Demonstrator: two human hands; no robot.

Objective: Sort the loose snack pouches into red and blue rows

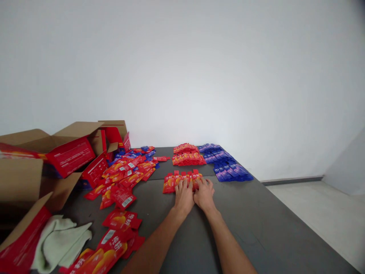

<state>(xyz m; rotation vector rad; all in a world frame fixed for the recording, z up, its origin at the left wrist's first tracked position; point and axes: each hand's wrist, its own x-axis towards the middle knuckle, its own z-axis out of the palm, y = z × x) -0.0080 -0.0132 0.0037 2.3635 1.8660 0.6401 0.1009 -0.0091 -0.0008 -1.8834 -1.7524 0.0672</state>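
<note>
- Here, the left hand point(184, 193) sits at the centre of the frame, fingers bent down over a row of red pouches point(177, 178).
- Just beside it, the right hand point(204, 193) lies over the right end of the same row, its fingers curved too. Both hands touch the row; I cannot tell whether either grips a pouch or only presses on it.
- The row lies flat on the dark table point(251, 232), its pouches side by side with their narrow tops toward the upper part of the frame.
- Above it, still near the centre, are two red stacks point(189, 159), one behind the other, of overlapping pouches.
- Right of these, blue stacks point(232, 172) run down along the table's right edge.
- Left of centre spreads a loose heap point(125, 171), mostly red pouches with some blue ones among them; a single red pouch point(161, 159) lies near its upper right end.
- Open cartons point(71, 155), red outside and brown inside, fill the left of the frame, flaps up. The flaps and shadow hide their insides, so I cannot tell what they hold.
- At the lower left, a pale green cloth point(61, 241) lies crumpled beside a smaller pile point(114, 243) of red pouches.
</note>
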